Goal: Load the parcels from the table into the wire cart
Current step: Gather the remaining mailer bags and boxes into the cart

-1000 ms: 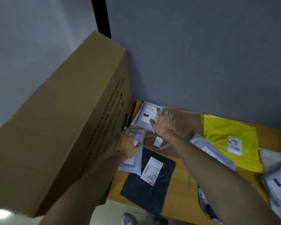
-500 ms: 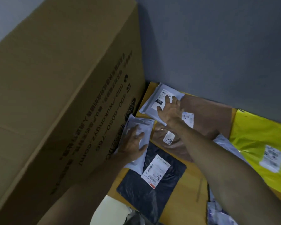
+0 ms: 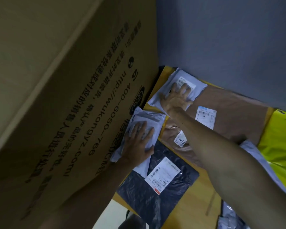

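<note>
Though flush against carton (image 3: pixel 64 96), mailer (image 3: pixel 149 118) flat under left hand (image 3: pixel 139 144).

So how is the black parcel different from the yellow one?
The black parcel is dark and crinkly; the yellow parcel is bright. The black parcel lies at the table's near edge with its white label showing; the yellow parcel lies far right, cut off by the picture's edge. Both are flat bags on the table.

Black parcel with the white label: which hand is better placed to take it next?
Left, probably. The left hand lies flat on the near grey mailer overlapping the black parcel; the right hand is stretched to the far grey mailer by the wall.
</note>
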